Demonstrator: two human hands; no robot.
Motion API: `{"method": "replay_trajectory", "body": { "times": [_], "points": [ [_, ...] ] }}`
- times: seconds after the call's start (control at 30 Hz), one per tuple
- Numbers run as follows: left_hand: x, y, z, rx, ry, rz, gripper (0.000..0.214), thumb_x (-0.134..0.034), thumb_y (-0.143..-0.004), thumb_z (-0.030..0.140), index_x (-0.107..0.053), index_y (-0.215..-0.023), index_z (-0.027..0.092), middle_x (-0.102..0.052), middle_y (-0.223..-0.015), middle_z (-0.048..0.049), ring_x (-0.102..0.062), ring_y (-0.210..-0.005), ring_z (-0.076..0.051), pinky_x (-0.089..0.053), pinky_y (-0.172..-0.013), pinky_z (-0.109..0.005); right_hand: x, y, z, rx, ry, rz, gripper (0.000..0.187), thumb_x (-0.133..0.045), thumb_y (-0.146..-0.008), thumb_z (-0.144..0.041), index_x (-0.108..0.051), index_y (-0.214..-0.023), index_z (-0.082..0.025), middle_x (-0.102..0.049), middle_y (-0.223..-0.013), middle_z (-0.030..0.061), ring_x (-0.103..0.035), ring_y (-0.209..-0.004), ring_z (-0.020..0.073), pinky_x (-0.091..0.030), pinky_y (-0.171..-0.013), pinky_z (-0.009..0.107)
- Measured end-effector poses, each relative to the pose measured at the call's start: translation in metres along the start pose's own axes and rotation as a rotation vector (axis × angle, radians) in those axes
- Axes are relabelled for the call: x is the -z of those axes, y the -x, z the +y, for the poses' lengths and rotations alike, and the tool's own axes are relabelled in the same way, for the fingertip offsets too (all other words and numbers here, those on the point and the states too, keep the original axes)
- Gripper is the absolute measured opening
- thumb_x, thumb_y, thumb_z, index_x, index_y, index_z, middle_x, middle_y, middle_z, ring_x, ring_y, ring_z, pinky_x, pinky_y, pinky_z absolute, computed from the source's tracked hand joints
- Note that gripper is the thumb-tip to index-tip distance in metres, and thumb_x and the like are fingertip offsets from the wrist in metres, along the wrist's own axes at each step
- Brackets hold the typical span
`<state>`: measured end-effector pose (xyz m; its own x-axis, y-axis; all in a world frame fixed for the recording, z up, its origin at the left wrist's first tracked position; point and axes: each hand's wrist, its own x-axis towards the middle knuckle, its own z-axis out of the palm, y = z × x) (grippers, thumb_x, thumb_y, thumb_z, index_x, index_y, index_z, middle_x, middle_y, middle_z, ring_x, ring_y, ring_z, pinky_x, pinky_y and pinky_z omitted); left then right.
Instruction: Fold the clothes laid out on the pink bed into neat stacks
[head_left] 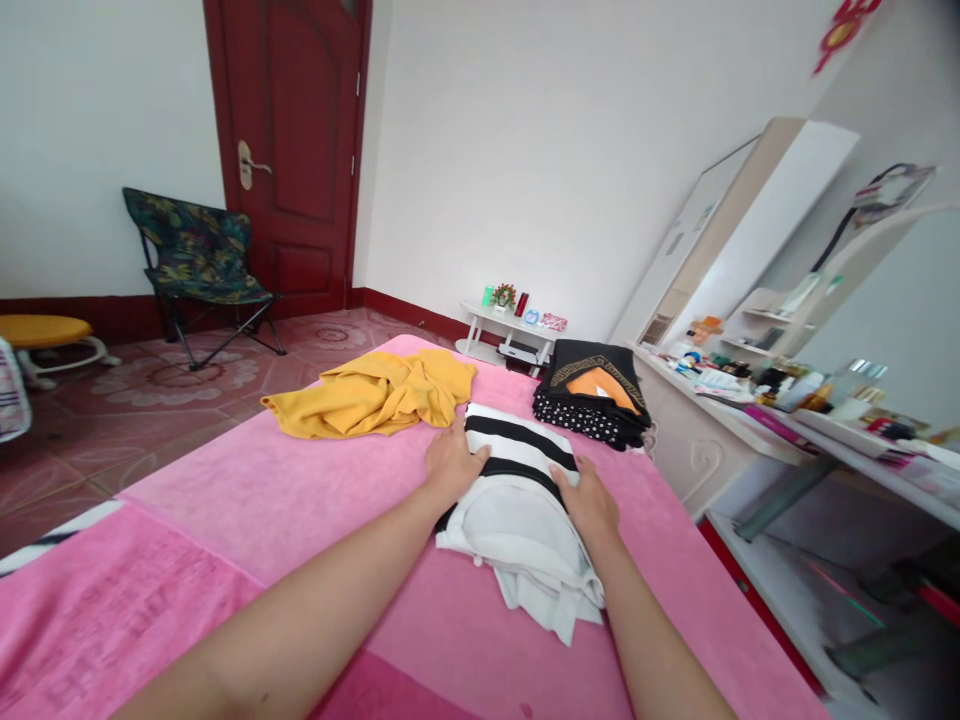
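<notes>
A black-and-white striped shirt [525, 540] lies partly folded on the pink bed cover [277, 500], its white neck end and loose hem toward me. My left hand [451, 462] grips its left edge, thumb on top and fingers mostly out of sight at the side. At the right edge, my right hand [589, 500] holds the shirt the same way, thumb resting on a black stripe. Beyond my left hand a crumpled yellow garment [375, 393] is spread on the bed. A stack of folded dark clothes [592, 390], one with white dots, sits past my right hand.
A dressing table [750, 420] crowded with bottles runs along the right side of the bed. Behind the bed's far end stands a low white table [480, 325] with small items. A folding camp chair [199, 250] is near the red door [296, 150]; a yellow stool [45, 330] is farther left.
</notes>
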<state>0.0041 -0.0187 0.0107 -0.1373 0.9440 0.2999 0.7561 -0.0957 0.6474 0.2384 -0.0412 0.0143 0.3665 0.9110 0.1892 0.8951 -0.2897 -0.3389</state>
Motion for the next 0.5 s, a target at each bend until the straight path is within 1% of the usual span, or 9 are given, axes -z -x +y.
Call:
{"method": "replay_trajectory", "body": {
  "times": [0.07, 0.1, 0.17, 0.2, 0.27, 0.33, 0.4, 0.43, 0.5],
  "points": [
    [0.003, -0.005, -0.003, 0.039, -0.016, -0.069, 0.068, -0.058, -0.075, 0.054, -0.041, -0.13, 0.016, -0.063, -0.11, -0.0157, -0.058, -0.103, -0.033, -0.044, -0.084, -0.043, 0.002, -0.005, 0.002, -0.053, -0.045, -0.043, 0.077, -0.04, -0.078, -0.069, -0.039, -0.136, -0.02, -0.06, -0.12, 0.0156, -0.058, -0.107, 0.0342, -0.043, -0.088, 0.047],
    [0.005, -0.008, -0.003, 0.057, -0.011, -0.109, 0.068, -0.058, -0.074, 0.055, -0.043, -0.128, 0.016, -0.064, -0.11, -0.0157, -0.058, -0.103, -0.034, -0.044, -0.083, -0.043, 0.004, -0.008, 0.003, -0.063, -0.087, -0.072, 0.077, -0.046, -0.075, -0.068, -0.041, -0.135, -0.019, -0.06, -0.12, 0.0154, -0.057, -0.108, 0.0342, -0.043, -0.089, 0.048],
    [0.01, -0.011, 0.001, 0.039, 0.043, -0.165, 0.062, -0.06, -0.074, 0.053, -0.049, -0.122, 0.016, -0.063, -0.111, -0.0153, -0.058, -0.104, -0.034, -0.043, -0.085, -0.042, 0.01, -0.012, 0.001, -0.057, -0.222, -0.115, 0.078, -0.054, -0.071, -0.065, -0.046, -0.131, -0.018, -0.058, -0.124, 0.0148, -0.055, -0.113, 0.0331, -0.041, -0.094, 0.047],
    [0.013, -0.011, 0.006, -0.002, 0.1, -0.163, 0.057, -0.06, -0.075, 0.051, -0.051, -0.118, 0.016, -0.063, -0.112, -0.0146, -0.057, -0.105, -0.032, -0.043, -0.086, -0.04, 0.015, -0.013, -0.001, -0.044, -0.31, -0.127, 0.078, -0.056, -0.07, -0.065, -0.047, -0.13, -0.016, -0.056, -0.127, 0.0144, -0.053, -0.116, 0.0322, -0.04, -0.096, 0.046],
    [0.021, -0.006, 0.019, -0.117, 0.261, -0.12, 0.049, -0.055, -0.08, 0.047, -0.052, -0.117, 0.016, -0.063, -0.11, -0.0117, -0.058, -0.103, -0.028, -0.043, -0.086, -0.036, 0.028, -0.009, -0.008, 0.007, -0.509, -0.145, 0.075, -0.053, -0.072, -0.067, -0.05, -0.128, -0.016, -0.053, -0.132, 0.0124, -0.048, -0.122, 0.0298, -0.036, -0.102, 0.043],
    [0.032, 0.004, 0.037, -0.221, 0.447, -0.119, 0.045, -0.048, -0.086, 0.047, -0.05, -0.12, 0.018, -0.064, -0.101, -0.0074, -0.06, -0.093, -0.023, -0.044, -0.083, -0.033, 0.044, 0.001, -0.018, 0.109, -0.697, -0.219, 0.07, -0.047, -0.077, -0.068, -0.052, -0.127, -0.02, -0.052, -0.134, 0.0085, -0.045, -0.125, 0.0271, -0.033, -0.105, 0.042],
    [0.042, 0.018, 0.056, -0.308, 0.636, -0.222, 0.044, -0.043, -0.089, 0.046, -0.046, -0.124, 0.02, -0.064, -0.094, -0.0039, -0.061, -0.084, -0.019, -0.046, -0.078, -0.031, 0.059, 0.013, -0.028, 0.225, -0.838, -0.346, 0.062, -0.046, -0.08, -0.065, -0.054, -0.126, -0.024, -0.054, -0.132, 0.0049, -0.046, -0.125, 0.0253, -0.032, -0.106, 0.042],
    [0.046, 0.025, 0.063, -0.35, 0.722, -0.294, 0.044, -0.041, -0.09, 0.046, -0.045, -0.125, 0.02, -0.064, -0.094, -0.0033, -0.061, -0.085, -0.018, -0.046, -0.078, -0.031, 0.064, 0.018, -0.032, 0.264, -0.891, -0.41, 0.059, -0.049, -0.081, -0.063, -0.054, -0.126, -0.025, -0.055, -0.131, 0.0042, -0.046, -0.124, 0.0251, -0.033, -0.106, 0.041],
    [0.048, 0.038, 0.073, -0.422, 0.848, -0.399, 0.044, -0.041, -0.091, 0.047, -0.044, -0.126, 0.021, -0.063, -0.106, -0.0048, -0.059, -0.095, -0.019, -0.045, -0.084, -0.031, 0.069, 0.026, -0.037, 0.285, -0.982, -0.508, 0.057, -0.055, -0.08, -0.058, -0.053, -0.127, -0.025, -0.056, -0.13, 0.0045, -0.048, -0.122, 0.0252, -0.035, -0.105, 0.041]
  ]
}}
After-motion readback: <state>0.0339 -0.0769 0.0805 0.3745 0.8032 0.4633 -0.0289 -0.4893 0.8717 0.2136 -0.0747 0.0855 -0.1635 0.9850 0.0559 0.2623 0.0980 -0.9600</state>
